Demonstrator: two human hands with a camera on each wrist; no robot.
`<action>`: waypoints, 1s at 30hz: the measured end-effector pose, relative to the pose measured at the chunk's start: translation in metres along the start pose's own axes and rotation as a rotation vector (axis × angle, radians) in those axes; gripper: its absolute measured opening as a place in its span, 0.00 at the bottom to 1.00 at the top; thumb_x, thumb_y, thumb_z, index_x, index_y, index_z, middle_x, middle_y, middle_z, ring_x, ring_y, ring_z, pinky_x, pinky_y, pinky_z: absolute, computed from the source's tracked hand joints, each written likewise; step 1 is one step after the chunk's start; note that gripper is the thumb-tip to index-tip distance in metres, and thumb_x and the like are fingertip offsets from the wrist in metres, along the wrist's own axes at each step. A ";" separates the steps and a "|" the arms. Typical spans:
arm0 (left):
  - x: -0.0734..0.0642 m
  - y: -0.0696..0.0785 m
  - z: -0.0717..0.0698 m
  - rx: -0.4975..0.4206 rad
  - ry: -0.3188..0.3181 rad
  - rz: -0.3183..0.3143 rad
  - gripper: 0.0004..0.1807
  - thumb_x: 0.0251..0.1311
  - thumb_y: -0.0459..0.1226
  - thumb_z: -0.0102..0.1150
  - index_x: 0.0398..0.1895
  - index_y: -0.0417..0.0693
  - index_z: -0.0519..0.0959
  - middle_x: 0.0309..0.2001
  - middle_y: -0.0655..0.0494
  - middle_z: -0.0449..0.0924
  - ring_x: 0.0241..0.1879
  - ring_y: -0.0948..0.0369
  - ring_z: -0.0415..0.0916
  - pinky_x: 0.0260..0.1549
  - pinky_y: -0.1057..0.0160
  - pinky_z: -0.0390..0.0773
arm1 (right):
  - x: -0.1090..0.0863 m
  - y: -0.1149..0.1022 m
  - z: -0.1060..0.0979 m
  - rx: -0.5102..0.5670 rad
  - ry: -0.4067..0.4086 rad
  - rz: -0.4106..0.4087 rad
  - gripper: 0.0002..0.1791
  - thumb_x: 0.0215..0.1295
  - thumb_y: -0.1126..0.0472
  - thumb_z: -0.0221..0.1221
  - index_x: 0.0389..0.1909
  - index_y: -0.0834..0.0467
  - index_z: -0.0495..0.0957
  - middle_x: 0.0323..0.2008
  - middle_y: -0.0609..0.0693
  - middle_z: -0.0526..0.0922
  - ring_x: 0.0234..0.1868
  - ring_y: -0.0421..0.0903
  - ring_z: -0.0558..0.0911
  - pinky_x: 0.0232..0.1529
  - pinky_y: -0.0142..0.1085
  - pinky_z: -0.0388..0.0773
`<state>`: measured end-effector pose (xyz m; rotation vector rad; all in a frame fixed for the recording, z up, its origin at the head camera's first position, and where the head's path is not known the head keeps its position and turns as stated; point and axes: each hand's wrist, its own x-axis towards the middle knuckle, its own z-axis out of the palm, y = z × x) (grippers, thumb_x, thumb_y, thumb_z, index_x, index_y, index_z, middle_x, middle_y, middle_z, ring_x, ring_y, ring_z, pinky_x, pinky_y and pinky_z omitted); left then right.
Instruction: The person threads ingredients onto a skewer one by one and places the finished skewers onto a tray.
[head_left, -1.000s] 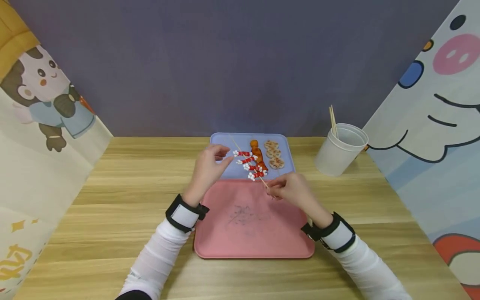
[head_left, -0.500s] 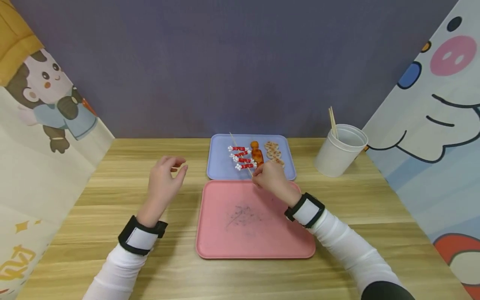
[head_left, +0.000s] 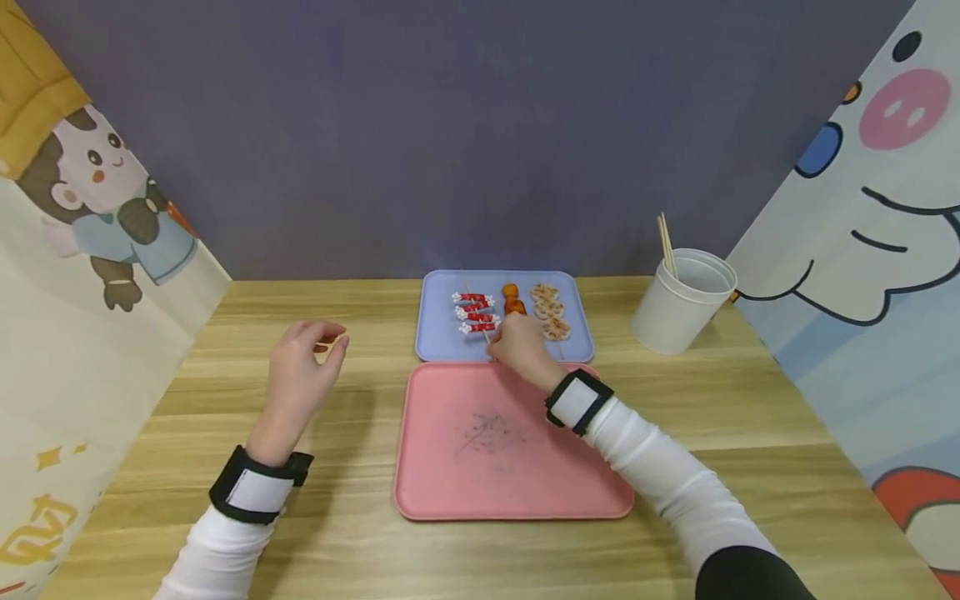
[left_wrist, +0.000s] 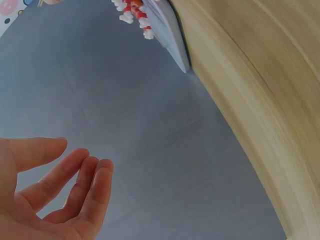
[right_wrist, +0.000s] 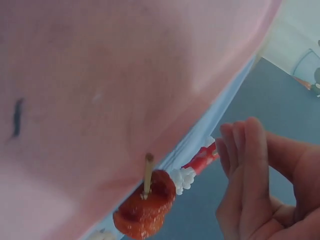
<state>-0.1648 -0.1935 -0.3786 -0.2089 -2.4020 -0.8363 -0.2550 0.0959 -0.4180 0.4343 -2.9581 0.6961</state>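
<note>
A skewer with red-and-white bone-shaped pieces (head_left: 477,315) lies along the left part of the blue tray (head_left: 438,342). My right hand (head_left: 521,343) pinches its stick at the near end; in the right wrist view the fingertips (right_wrist: 254,125) are together and cover the stick. Beside it on the tray lies a glazed orange-brown skewer (head_left: 512,293), partly covered by the right hand, its stick end showing in the right wrist view. At the right is a skewer of pale browned slices (head_left: 552,312). My left hand (head_left: 300,371) hovers left of the trays, fingers loosely bent and holding nothing.
A pink tray (head_left: 480,487) with dark marks lies directly in front of the blue one. At the back right stands a white cup (head_left: 678,312) holding several thin sticks (head_left: 667,246). A dark wall (head_left: 480,142) rises behind the wooden table (head_left: 330,542).
My right hand has moved left and away from me, bringing the red-and-white skewer from above the trays down to the blue tray's left part. My left hand let go and withdrew left.
</note>
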 end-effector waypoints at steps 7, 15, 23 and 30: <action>-0.001 0.000 -0.001 0.013 -0.006 0.007 0.07 0.57 0.31 0.61 0.35 0.34 0.82 0.35 0.42 0.79 0.34 0.49 0.77 0.33 0.51 0.80 | 0.003 -0.006 0.009 0.080 -0.067 0.056 0.06 0.46 0.62 0.68 0.14 0.56 0.83 0.14 0.47 0.82 0.19 0.43 0.79 0.23 0.33 0.75; -0.002 -0.002 -0.001 0.012 -0.009 0.011 0.06 0.57 0.31 0.61 0.34 0.35 0.82 0.35 0.42 0.79 0.33 0.49 0.78 0.33 0.50 0.81 | 0.003 -0.010 0.017 0.156 -0.144 0.081 0.11 0.48 0.59 0.71 0.15 0.58 0.82 0.14 0.48 0.81 0.18 0.42 0.77 0.21 0.31 0.73; -0.001 -0.002 0.000 0.010 -0.009 0.011 0.06 0.57 0.31 0.61 0.34 0.35 0.82 0.35 0.42 0.79 0.33 0.49 0.78 0.32 0.51 0.81 | 0.005 -0.013 0.018 0.147 -0.173 0.074 0.10 0.47 0.56 0.72 0.20 0.58 0.83 0.20 0.48 0.83 0.23 0.43 0.78 0.25 0.31 0.74; -0.004 -0.001 0.002 0.010 -0.049 -0.004 0.07 0.57 0.32 0.61 0.35 0.35 0.82 0.35 0.41 0.78 0.34 0.49 0.77 0.33 0.51 0.80 | 0.000 -0.009 0.009 0.202 -0.205 0.085 0.12 0.57 0.52 0.66 0.30 0.58 0.84 0.23 0.49 0.84 0.22 0.42 0.80 0.23 0.31 0.74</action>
